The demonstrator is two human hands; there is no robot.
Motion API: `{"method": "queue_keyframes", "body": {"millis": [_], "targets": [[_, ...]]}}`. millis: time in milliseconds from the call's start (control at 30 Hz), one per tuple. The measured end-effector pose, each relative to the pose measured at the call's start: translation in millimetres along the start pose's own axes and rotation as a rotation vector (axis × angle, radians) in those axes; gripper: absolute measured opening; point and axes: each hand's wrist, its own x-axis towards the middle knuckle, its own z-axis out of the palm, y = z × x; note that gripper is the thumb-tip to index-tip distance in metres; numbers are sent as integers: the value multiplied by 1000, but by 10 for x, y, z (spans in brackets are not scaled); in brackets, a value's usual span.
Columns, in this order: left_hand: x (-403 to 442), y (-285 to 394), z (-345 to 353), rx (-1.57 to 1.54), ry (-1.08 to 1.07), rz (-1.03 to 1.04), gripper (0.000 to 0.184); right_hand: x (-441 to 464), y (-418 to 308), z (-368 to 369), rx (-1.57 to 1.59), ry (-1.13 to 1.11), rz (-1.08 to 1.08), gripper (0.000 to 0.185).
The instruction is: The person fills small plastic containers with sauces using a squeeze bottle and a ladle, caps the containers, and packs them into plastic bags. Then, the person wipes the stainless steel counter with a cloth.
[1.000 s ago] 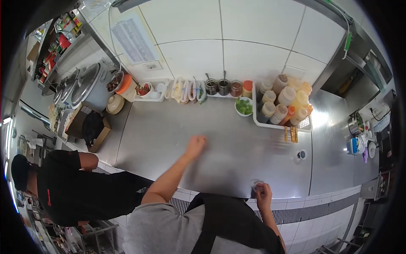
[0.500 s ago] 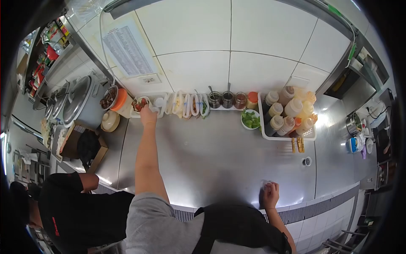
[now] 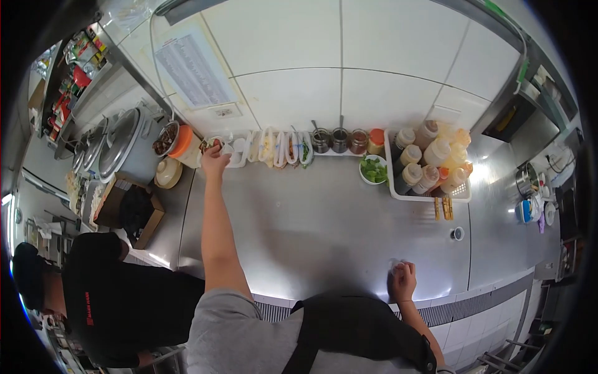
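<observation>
My left hand point(image 3: 215, 163) is stretched out to the far left of the steel counter, over a container of reddish-brown pieces point(image 3: 210, 143) by the wall. Its fingers are bent together at the pieces; what they pinch is too small to make out. My right hand point(image 3: 405, 282) is curled at the counter's front edge around a small clear plastic piece point(image 3: 395, 265), mostly hidden by the fingers. Beyond it stands a small cup of dark sauce point(image 3: 457, 234). White trays of toppings point(image 3: 278, 149) are lined up to the right of my left hand.
Jars point(image 3: 339, 141) and a bowl of green leaves point(image 3: 373, 169) stand along the wall, beside a white basket point(image 3: 430, 199) of squeeze bottles. Pots point(image 3: 128, 140) and an open cardboard box point(image 3: 149, 224) are at left. A co-worker point(image 3: 118, 299) in black stands close on the left.
The view has shifted slightly. My left hand stays at the container with its fingers more drawn in. My right hand keeps its place and hold. The co-worker has shifted position.
</observation>
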Motion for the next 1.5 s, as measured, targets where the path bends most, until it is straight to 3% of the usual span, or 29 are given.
{"method": "queue_keyframes", "body": {"millis": [33,67,200,233,267,300,333,367,400,433,467,500,567,600,700,733,800,867,933,967,1000,1067,1133,1200,1267,1333,1367,1400,1500], "targets": [[-210,114,71,-363,-83,-74,53,-11,-6,-11,-1,8,2,9],[-538,325,159,-391,-211,-99,57,-19,-5,2,4,28,-20,9],[-2110,410,963,-153,-759,39,36,-5,-164,-119,115,61,-6,14],[-2460,92,1243,8,-890,202,40,0,-112,-128,205,9,35,16],[-3073,311,1354,-72,-1061,288,45,-9,-25,-120,300,-30,68,19],[-3538,421,1489,77,-1184,380,48,-44,-13,-147,405,-79,152,22],[-3946,506,1621,-12,-1298,404,52,-75,1,-167,520,-123,225,26],[-4315,584,1737,-98,-1412,421,55,-124,64,-178,550,-116,161,28],[-4665,662,1852,-161,-1424,437,59,-158,113,-201,575,-111,95,30],[-4944,760,1959,-225,-1434,446,63,-240,67,-260,787,-206,444,31],[-5127,919,2063,-225,-1437,646,74,-303,66,-372,795,-144,466,31],[-5268,1012,2180,-228,-1491,660,74,-389,61,-492,870,-100,466,30],[-5557,1183,2407,-212,-1446,946,84,-531,22,-776,1006,78,458,28],[-5622,1291,2509,-150,-1663,857,95,-631,146,-844,1008,115,473,28],[-5815,1539,3039,36,-1792,1014,103,-1003,665,-1083,955,269,579,28],[-5836,1563,3318,120,-1787,1043,110,-1148,866,-1153,924,330,577,28],[-5960,1660,3896,289,-1462,1265,111,-1471,1218,-1353,865,449,612,30],[-6111,1602,4406,501,-1158,1171,106,-1810,1528,-1614,815,527,714,30],[-6035,1411,5024,784,-1111,1102,90,-2170,1940,-1785,797,639,789,31],[-6095,1509,5162,895,-1173,1052,72,-2368,2175,-1867,767,679,828,32],[-6026,1213,5455,871,-1081,1101,48,-2592,2365,-1981,702,720,805,32],[-6355,1332,5664,845,-1077,965,38,-2903,2654,-2455,570,764,833,29],[-6915,1662,5848,772,-1080,1043,36,-3191,2976,-2831,576,797,966,28],[-7626,1944,6085,583,-1010,1208,38,-3453,3271,-3248,526,869,930,27],[-8288,2092,6646,453,-999,1183,39,-3650,3564,-3650,547,927,954,26],[-8966,2385,7057,381,-1133,1166,53,-3803,3863,-4006,529,942,944,26],[-9224,2344,7390,331,-1117,1306,54,-3798,3900,-4268,569,930,932,25],[-9601,2556,7340,258,-1145,1202,51,-3768,4015,-4462,568,929,933,25],[-10246,2729,7887,173,-1132,1201,45,-3641,4308,-4971,559,873,935,24]]}}
